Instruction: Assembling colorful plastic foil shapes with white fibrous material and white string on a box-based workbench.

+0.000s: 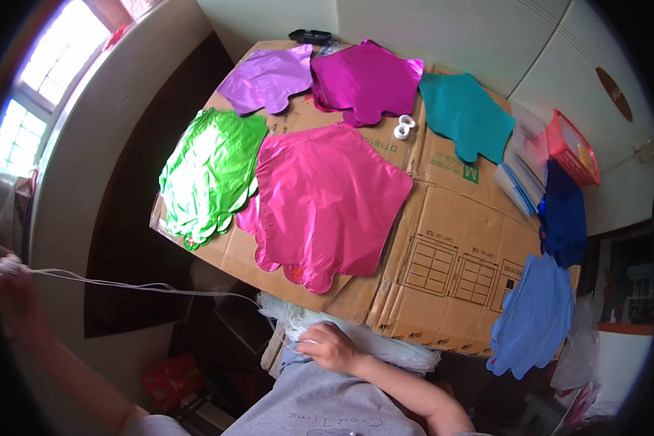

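The white string [123, 283] runs long from the left hand [11, 269], pinching its far-left end, rightward to the bundle [356, 334] under the right hand [330, 345], closed on it

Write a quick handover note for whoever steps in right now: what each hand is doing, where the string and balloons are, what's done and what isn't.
Left hand: stretched far out to the left, pinching the end of a white string.
Right hand: at the lap, gripping the white string bundle the strand runs from.
Flat foil balloons lie spread on the cardboard: green, big pink, purple, magenta, teal, blues at right.
Done: one length drawn out. Left: no balloon shows string attached.
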A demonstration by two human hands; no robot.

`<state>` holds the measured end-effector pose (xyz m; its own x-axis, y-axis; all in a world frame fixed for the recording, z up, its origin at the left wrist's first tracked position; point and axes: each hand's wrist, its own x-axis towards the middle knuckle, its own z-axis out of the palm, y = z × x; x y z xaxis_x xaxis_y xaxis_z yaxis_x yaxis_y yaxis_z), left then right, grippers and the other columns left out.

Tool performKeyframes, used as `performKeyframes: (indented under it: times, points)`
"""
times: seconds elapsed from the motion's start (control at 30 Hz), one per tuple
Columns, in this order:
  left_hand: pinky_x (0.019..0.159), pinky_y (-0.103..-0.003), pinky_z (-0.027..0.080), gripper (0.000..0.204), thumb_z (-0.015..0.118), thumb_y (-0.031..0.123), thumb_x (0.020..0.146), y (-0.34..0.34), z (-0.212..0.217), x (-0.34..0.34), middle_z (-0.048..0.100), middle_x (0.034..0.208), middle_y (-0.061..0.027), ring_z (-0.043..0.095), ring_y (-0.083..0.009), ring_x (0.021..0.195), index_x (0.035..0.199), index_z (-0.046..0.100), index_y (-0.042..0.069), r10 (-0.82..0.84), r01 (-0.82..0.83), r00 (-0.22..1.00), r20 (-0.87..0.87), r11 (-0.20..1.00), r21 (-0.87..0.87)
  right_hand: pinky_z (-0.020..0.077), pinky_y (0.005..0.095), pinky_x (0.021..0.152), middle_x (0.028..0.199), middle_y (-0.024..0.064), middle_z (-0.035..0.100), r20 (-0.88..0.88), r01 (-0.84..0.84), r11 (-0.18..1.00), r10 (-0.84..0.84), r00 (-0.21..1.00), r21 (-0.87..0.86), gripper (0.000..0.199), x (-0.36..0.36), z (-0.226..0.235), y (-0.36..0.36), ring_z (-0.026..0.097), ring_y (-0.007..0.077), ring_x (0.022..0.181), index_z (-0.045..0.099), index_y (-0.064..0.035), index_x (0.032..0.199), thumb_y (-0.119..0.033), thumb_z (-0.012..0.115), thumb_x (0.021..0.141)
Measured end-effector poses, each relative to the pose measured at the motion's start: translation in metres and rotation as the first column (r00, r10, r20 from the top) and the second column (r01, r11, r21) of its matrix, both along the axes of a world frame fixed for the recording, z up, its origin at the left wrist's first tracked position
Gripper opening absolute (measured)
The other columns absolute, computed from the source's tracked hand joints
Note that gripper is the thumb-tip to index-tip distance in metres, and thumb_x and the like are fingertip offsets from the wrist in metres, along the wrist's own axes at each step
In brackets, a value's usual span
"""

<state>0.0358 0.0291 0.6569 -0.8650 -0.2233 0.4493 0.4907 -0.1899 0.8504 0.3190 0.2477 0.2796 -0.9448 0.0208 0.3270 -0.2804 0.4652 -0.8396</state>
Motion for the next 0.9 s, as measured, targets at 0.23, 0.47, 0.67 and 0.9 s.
performKeyframes:
  times: [0.23, 0.47, 0.67, 0.9]
  points:
    - [0.055, -0.024, 0.041, 0.008, 0.059, 0.005, 0.081, 0.036, -0.198, 0.041, 0.052, 0.068, -0.0027, 0.05, -0.0087, 0.063, 0.079, 0.054, -0.001, -0.232, 0.594, 0.804, 0.547, 0.301, -0.746, 0.0487, 0.0403, 0.086, 0.083, 0.0095, 0.065, 0.143, 0.055, 0.896, 0.01, 0.99, -0.441, 0.013, 0.037, 0.012, 0.018, 0.064, 0.0266, 0.082, 0.064, -0.0037, 0.086, 0.003, 0.061, 0.075]
    - [0.059, -0.033, 0.051, 0.034, 0.068, 0.033, 0.074, 0.061, -0.403, 0.096, 0.065, 0.068, -0.0155, 0.066, -0.0238, 0.063, 0.073, 0.066, -0.001, -0.083, 0.748, 0.635, 0.768, -0.184, -0.638, 0.051, 0.0304, 0.071, 0.078, 0.0097, 0.064, 0.19, 0.06, 0.879, 0.035, 0.981, -0.474, 0.017, 0.031, 0.017, 0.007, 0.064, 0.0226, 0.076, 0.063, -0.002, 0.088, 0.007, 0.059, 0.074]
    - [0.058, -0.035, 0.05, 0.026, 0.063, 0.025, 0.07, 0.071, -0.449, 0.113, 0.061, 0.063, -0.0195, 0.064, -0.0282, 0.06, 0.07, 0.063, -0.002, -0.115, 0.749, 0.661, 0.741, 0.037, -0.662, 0.0499, 0.0288, 0.065, 0.078, 0.0102, 0.065, 0.313, 0.182, 0.851, -0.022, 0.949, -0.493, 0.017, 0.015, 0.037, 0.006, 0.064, 0.0212, 0.075, 0.063, -0.0016, 0.088, 0.008, 0.058, 0.075]
    - [0.05, -0.029, 0.045, 0.012, 0.06, 0.007, 0.075, 0.049, -0.475, 0.092, 0.059, 0.059, -0.0079, 0.058, -0.0155, 0.052, 0.07, 0.059, -0.004, -0.091, 0.758, 0.475, 0.875, 0.548, -0.354, 0.05, 0.0279, 0.061, 0.076, 0.0105, 0.065, 0.27, 0.213, 0.845, -0.084, 0.959, -0.49, 0.014, 0.028, 0.068, 0.015, 0.065, 0.0203, 0.068, 0.062, 0.0006, 0.085, 0.01, 0.056, 0.075]
